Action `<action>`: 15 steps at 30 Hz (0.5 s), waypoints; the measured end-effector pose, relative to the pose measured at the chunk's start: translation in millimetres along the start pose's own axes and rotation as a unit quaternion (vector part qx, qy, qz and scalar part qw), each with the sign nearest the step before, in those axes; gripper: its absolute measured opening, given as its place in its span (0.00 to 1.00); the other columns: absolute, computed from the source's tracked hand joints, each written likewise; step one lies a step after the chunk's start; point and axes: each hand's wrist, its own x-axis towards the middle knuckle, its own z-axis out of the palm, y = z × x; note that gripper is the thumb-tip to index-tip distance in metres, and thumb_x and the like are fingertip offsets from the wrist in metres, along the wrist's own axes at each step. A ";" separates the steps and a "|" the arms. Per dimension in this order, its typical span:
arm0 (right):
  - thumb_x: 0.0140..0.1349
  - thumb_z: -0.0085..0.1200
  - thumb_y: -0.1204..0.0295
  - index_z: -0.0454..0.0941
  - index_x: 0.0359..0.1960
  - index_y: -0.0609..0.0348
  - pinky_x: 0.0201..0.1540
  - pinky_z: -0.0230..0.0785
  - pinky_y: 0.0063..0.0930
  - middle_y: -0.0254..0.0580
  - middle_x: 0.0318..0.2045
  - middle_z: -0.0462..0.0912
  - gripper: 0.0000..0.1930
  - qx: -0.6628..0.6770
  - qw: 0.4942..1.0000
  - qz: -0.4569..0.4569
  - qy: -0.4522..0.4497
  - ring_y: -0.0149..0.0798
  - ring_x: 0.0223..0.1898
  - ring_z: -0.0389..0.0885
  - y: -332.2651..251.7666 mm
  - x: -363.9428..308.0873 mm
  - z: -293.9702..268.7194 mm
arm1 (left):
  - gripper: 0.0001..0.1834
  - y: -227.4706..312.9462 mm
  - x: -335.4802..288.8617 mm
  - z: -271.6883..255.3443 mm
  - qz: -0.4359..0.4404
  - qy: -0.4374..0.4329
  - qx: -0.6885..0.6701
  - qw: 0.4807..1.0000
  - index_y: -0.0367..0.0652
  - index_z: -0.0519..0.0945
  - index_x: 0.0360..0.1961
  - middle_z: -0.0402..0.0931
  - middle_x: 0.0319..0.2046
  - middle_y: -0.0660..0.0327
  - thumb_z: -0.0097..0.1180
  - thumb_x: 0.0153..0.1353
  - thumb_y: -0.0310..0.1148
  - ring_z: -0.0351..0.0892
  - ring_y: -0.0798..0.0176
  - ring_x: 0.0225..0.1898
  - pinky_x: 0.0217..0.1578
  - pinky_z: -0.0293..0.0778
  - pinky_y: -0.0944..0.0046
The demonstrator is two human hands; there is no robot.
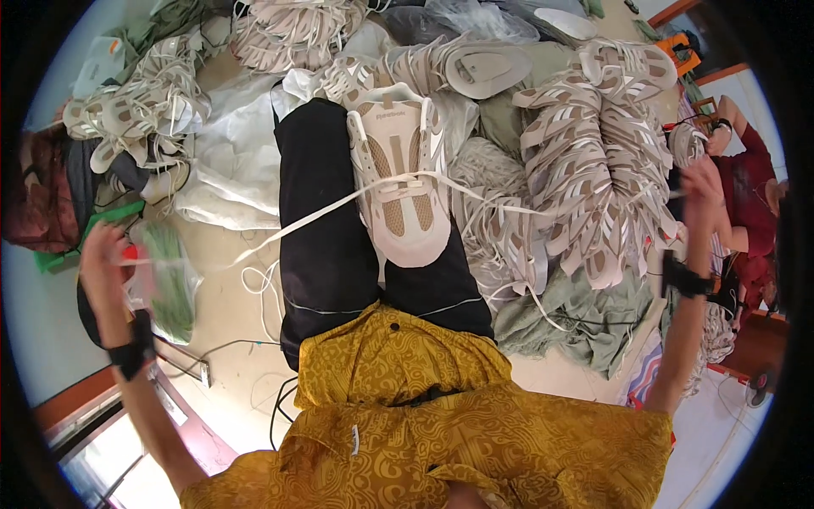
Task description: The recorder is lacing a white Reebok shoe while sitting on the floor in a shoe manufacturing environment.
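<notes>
A beige and white shoe upper (398,170) lies across my thighs with its toe toward me. A flat cream shoelace (318,218) passes through its eyelets near the toe and stretches out to both sides. Far to the left, my left hand (103,259) is closed on one end of the lace, which blurs near the fingers. At the far right, my right hand (705,187) is raised, smeared by motion, its fingers drawn together around the other end. That side of the lace is hard to follow over the pale shoe pile. Both wrists wear black bands.
Stacked shoe uppers (598,161) fill the right side, above a grey-green cloth (577,318). More uppers (140,110) lie at the back left, near white cloth (233,153). A clear bag with green contents (165,284) is by my left hand. Another person in red (750,187) sits at right.
</notes>
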 end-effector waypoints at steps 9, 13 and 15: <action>0.44 0.53 0.78 0.78 0.33 0.64 0.24 0.64 0.16 0.36 0.25 0.79 0.12 0.029 0.934 0.060 -0.352 0.23 0.21 0.72 -45.5 -43.9 397.6 | 0.07 -28.4 -115.1 289.2 0.139 -0.233 0.207 0.940 0.36 0.77 0.31 0.76 0.23 0.62 0.51 0.53 0.28 0.74 0.71 0.23 0.25 0.70 0.73; 0.41 0.52 0.75 0.77 0.28 0.63 0.24 0.67 0.23 0.41 0.19 0.76 0.10 -0.058 0.925 0.009 -0.376 0.29 0.19 0.74 -32.6 -47.6 426.9 | 0.05 -49.6 -131.6 310.0 0.135 -0.237 0.197 0.942 0.36 0.76 0.30 0.75 0.20 0.61 0.51 0.52 0.25 0.75 0.71 0.22 0.23 0.70 0.72; 0.43 0.52 0.77 0.77 0.33 0.63 0.23 0.66 0.20 0.36 0.21 0.76 0.12 -0.085 0.915 0.012 -0.394 0.26 0.19 0.73 -36.7 -46.5 427.6 | 0.02 -48.2 -135.5 313.1 0.106 -0.221 0.165 0.955 0.34 0.74 0.25 0.74 0.21 0.52 0.51 0.49 0.22 0.75 0.55 0.21 0.24 0.69 0.62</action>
